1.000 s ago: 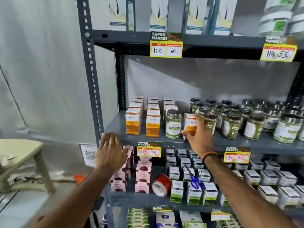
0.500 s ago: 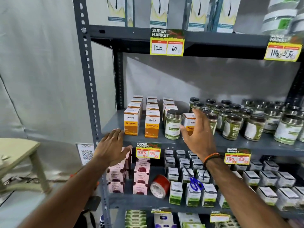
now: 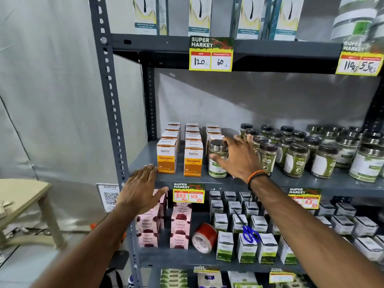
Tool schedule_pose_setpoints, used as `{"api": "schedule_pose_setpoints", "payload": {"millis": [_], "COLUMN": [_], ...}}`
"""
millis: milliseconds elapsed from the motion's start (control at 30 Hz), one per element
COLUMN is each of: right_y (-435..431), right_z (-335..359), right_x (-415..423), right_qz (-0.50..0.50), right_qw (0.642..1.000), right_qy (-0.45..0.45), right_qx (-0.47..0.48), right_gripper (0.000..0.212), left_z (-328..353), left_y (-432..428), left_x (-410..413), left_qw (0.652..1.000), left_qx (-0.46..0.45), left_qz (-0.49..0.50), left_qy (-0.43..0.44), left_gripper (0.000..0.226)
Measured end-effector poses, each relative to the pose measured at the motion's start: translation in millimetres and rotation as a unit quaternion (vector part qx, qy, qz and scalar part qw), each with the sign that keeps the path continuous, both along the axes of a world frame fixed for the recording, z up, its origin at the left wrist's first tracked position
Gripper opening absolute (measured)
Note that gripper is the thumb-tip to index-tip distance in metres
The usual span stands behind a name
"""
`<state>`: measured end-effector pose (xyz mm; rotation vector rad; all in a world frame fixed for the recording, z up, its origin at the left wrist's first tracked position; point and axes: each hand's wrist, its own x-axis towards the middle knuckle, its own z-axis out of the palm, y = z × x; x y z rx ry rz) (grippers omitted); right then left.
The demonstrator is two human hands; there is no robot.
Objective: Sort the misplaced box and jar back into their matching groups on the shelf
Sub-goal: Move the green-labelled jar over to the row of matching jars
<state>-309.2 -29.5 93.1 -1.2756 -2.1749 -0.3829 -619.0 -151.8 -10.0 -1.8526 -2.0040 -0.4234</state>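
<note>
- Head view: grey metal shelf (image 3: 207, 179); middle level carries rows of orange-and-white Turmeric boxes (image 3: 167, 155) at left and a group of green-labelled jars (image 3: 295, 159) at right.
- Misplaced jar (image 3: 217, 157) stands upright at the near edge, in the third box column, just right of the front Turmeric boxes.
- Right hand (image 3: 239, 157) spread around this jar: fingers over the metal lid, thumb on the label. Contact visible; a firm clamp cannot be told.
- Misplaced box not visible; the right hand covers the spot between the jar and the jar group.
- Left hand (image 3: 141, 190) flat, fingers apart, holding nothing, at the shelf's near edge below the leftmost Turmeric box.
- Price tag (image 3: 188, 195) hangs on the edge just right of the left hand.
</note>
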Motion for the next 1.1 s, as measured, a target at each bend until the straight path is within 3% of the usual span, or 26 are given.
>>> {"api": "schedule_pose_setpoints", "payload": {"millis": [167,367,467,667,833,1100], "right_y": [-10.1,-42.8,-58.9,-67.8,-56.1,-18.9], "right_z": [-1.8,16.2,20.8,21.5,8.6,-1.9], "right_x": [-4.1,17.3,48.3,143.8,258.1,486.9], "right_qz": [0.038,0.103,0.116,0.103,0.072,0.011], "right_qw": [0.997,0.968,0.948,0.929,0.92,0.937], "right_qy": [0.052,0.222,0.294,0.351,0.378,0.347], "right_qx": [0.037,0.056,0.04,0.062,0.078,0.051], "right_gripper": [0.086,0.077,0.073,0.065,0.061,0.061], "left_z": [2.5,8.9,9.7,6.2,12.0,48.9], "left_y": [-2.1,-11.9,-25.9,-63.7,-74.1,-5.7], "left_x": [0.3,4.5,10.4,43.2,142.9,433.4], "left_qw": [1.0,1.0,0.999,0.991,0.987,0.979], "left_qx": [-0.004,-0.016,-0.013,0.061,0.129,0.139], "left_qz": [-0.003,-0.006,-0.006,0.033,0.001,-0.143], "left_qy": [0.001,-0.019,-0.042,-0.116,-0.1,-0.046], "left_gripper": [0.094,0.088,0.083,0.072,0.056,0.052]}}
